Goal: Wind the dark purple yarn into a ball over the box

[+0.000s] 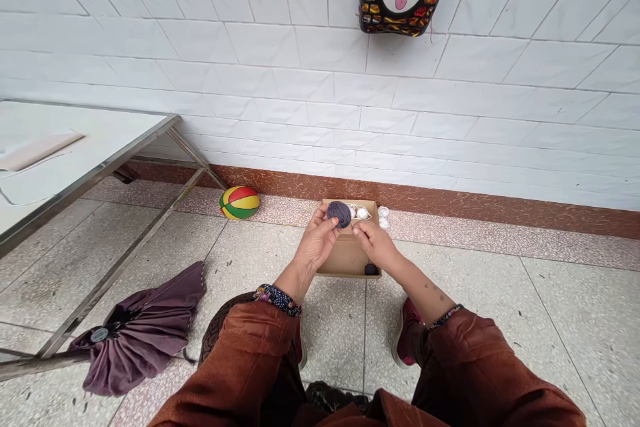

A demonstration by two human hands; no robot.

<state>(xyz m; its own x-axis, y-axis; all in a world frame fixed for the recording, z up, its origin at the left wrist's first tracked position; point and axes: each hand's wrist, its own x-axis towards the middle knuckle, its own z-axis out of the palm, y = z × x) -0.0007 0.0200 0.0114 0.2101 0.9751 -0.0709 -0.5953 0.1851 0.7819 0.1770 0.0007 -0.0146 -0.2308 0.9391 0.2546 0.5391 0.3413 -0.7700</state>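
A dark purple-grey ball of yarn [339, 213] is held up between the thumb and fingers of my left hand [319, 239]. Just to its right, my right hand [376, 241] is closed in a pinch; what lies between its fingertips is too small to make out. Below both hands an open cardboard box [343, 259] sits on the floor near the wall. White yarn balls [361, 213] show at the box's far side, partly hidden by my hands. Another dark yarn ball [371, 269] lies in its near right corner.
More white balls [383, 212] lie right of the box. A striped ball [240, 203] rests by the wall. At left stand a metal-framed table [165, 121] and, on the floor, a folded purple umbrella [150, 333]. A black basket [367, 7] hangs on the tiled wall.
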